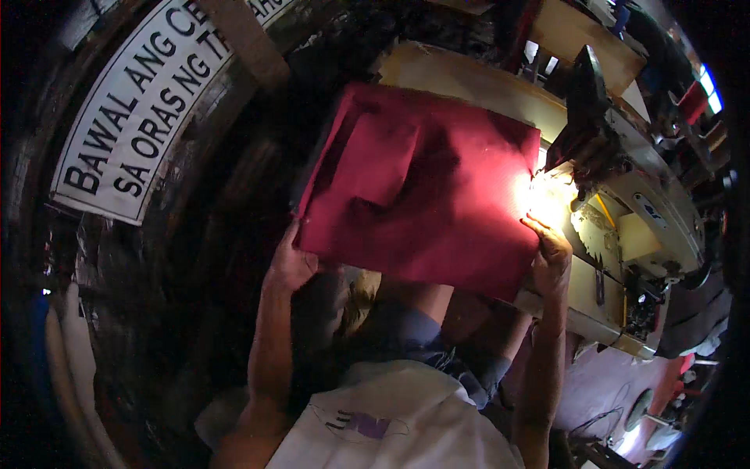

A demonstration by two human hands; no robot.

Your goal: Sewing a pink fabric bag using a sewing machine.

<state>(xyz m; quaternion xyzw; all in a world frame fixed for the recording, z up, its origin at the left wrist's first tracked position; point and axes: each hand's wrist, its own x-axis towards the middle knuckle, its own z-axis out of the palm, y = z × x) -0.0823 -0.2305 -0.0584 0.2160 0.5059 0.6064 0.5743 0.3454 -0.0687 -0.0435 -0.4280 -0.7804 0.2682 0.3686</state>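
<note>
A maroon sheet of fabric [469, 227] with a rectangular pocket-like patch [379, 148] is spread over the front of a sewing machine [656, 219], its lower edge hanging above the person's lap. My left hand [297, 258] is closed on the lower left corner of the fabric. My right hand [551, 246] pinches the right edge, just below a bright lamp [551, 191] whose glare hides the needle area. A dark slim metal tool [600, 285], possibly scissors, lies on the machine bed to the right of my right hand.
A pale worktable [437, 66] extends behind the fabric. A large white printed sign [141, 109] is at the upper left, beside a dark area. At the lower right are a pinkish floor [586, 383], cables and clutter. More furniture and equipment stand at the upper right.
</note>
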